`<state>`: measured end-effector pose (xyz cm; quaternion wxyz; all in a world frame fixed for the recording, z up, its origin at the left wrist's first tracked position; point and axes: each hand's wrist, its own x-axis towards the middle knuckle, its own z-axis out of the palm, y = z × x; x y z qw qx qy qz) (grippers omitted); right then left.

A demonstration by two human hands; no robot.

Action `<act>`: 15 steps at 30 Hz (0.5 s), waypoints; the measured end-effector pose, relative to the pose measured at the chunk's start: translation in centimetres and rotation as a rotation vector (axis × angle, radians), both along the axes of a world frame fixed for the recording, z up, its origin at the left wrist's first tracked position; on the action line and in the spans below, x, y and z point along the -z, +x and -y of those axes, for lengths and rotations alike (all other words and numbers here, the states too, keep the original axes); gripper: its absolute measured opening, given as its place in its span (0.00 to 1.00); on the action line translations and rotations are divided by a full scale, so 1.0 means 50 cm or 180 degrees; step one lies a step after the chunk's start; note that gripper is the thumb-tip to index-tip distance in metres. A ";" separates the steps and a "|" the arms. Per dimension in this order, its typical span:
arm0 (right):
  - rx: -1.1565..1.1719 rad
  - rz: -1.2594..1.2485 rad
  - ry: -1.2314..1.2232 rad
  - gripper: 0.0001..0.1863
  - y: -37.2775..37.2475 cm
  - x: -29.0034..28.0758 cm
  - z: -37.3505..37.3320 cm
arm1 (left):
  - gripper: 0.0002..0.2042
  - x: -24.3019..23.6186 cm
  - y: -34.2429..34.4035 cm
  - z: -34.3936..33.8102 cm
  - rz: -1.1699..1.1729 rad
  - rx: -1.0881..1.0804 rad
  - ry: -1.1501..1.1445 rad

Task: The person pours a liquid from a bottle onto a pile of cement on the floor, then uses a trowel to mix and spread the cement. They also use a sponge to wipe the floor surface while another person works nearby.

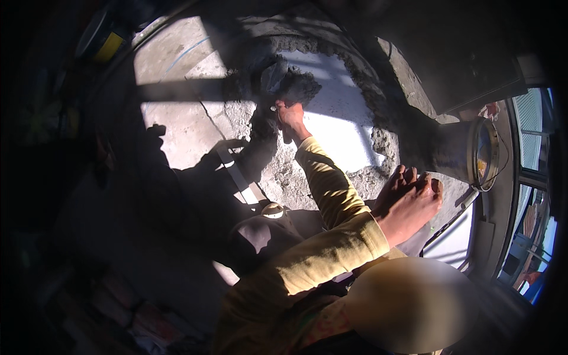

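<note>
Grip, working side: my right hand is clenched, fingers wrapped around what appears to be a dark handle, the end of which shows below the wrist. The forward end of the tool is lost in shadow; its shape cannot be determined.

Location of material: a dark, lumpy mass lies just beyond my right hand, on the upper left part of a smooth white patch. A rough grey border surrounds much of that patch. My right sleeve is extended over the near border, presumably because the mass lies at the far side and demands reach. The closed grip probably serves to steady the tool against rough material.

Position of free side: my left hand is well apart, to the right of the white patch, fingers bent. The palm is hidden, so I cannot tell whether it holds anything. My left sleeve crosses in front of the right one in the view, likely a placement for balance, clear of the white patch. Beyond my left hand, a bucket sits at the right, probably within easy access.
</note>
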<state>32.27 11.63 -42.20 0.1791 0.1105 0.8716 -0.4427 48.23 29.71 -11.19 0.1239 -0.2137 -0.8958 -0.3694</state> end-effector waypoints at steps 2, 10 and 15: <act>0.0049 0.0037 -0.0443 0.22 0.038 -0.002 -0.044 | 0.23 -0.002 -0.006 0.008 -0.0023 -0.0059 0.0012; -0.1288 0.0730 -0.0936 0.11 0.077 -0.124 -0.234 | 0.20 -0.012 -0.006 -0.008 -0.0190 -0.0319 0.0255; -0.1984 0.0767 -0.0667 0.13 0.049 -0.109 -0.312 | 0.18 -0.023 -0.004 -0.016 -0.0363 -0.0522 0.0187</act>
